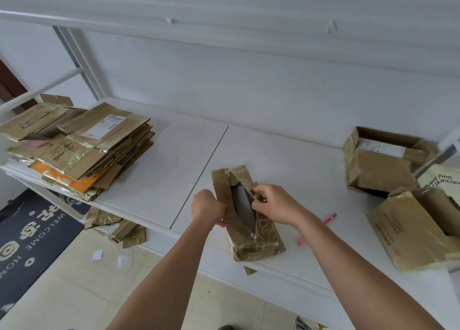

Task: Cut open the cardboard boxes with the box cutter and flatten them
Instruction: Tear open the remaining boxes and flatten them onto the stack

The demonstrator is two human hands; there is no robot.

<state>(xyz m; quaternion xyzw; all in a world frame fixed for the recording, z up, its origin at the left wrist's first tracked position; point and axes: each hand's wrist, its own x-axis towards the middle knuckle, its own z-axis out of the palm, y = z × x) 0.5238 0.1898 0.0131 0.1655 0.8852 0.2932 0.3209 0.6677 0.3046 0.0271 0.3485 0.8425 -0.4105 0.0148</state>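
A long white folding table (154, 180) stands against a pale wall over a light tiled floor with a dark welcome mat (32, 232). At the table's left end lies a tall stack of flattened brown cardboard boxes (79, 150); at the right end sit two opened brown cardboard boxes (383, 160), the nearer one (413, 230) tipped on its side. Near the front edge rests a small tape-wrapped brown cardboard box (251, 232), slit along its top. The left hand (207, 209) grips its left flap, fingers curled; the right hand (275, 204) pinches the right flap. A pink box cutter (302, 240) lies just right of it, partly hidden by the right forearm.
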